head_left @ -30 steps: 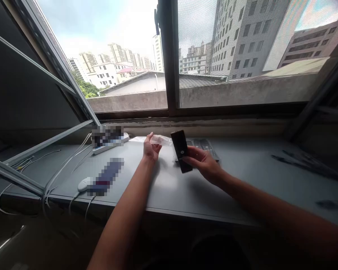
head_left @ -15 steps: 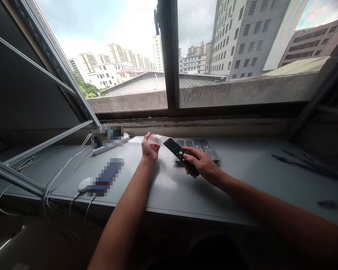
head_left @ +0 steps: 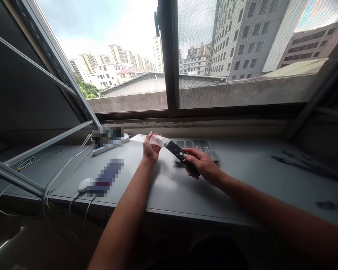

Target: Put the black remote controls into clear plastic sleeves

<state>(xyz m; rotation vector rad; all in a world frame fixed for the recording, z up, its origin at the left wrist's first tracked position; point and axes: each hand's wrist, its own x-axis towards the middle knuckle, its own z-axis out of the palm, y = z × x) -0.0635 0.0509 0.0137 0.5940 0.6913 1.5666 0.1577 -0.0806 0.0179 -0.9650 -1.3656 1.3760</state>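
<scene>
My right hand (head_left: pixel 200 163) is closed round the lower part of a black remote control (head_left: pixel 177 150), its button side facing up. My left hand (head_left: pixel 151 149) grips a clear plastic bag (head_left: pixel 159 140), whose tail stretches out to the left behind the fingers. The far end of the remote sits at the bag's mouth, with a little of the film over its tip. Behind my right hand, several more remotes in clear bags (head_left: pixel 207 147) lie side by side on the grey table (head_left: pixel 169 195).
A white power strip (head_left: pixel 111 144) lies at the back left, partly pixelated. Nearer stand a white round device (head_left: pixel 84 185) and a pixelated blue item (head_left: pixel 106 178). White cables (head_left: pixel 52 183) run beside a metal frame (head_left: pixel 81 93). Dark cables (head_left: pixel 298 165) lie at right.
The tip of the remote has gone from just outside the bag into its mouth. More of the bag's tail shows left of my left hand.
</scene>
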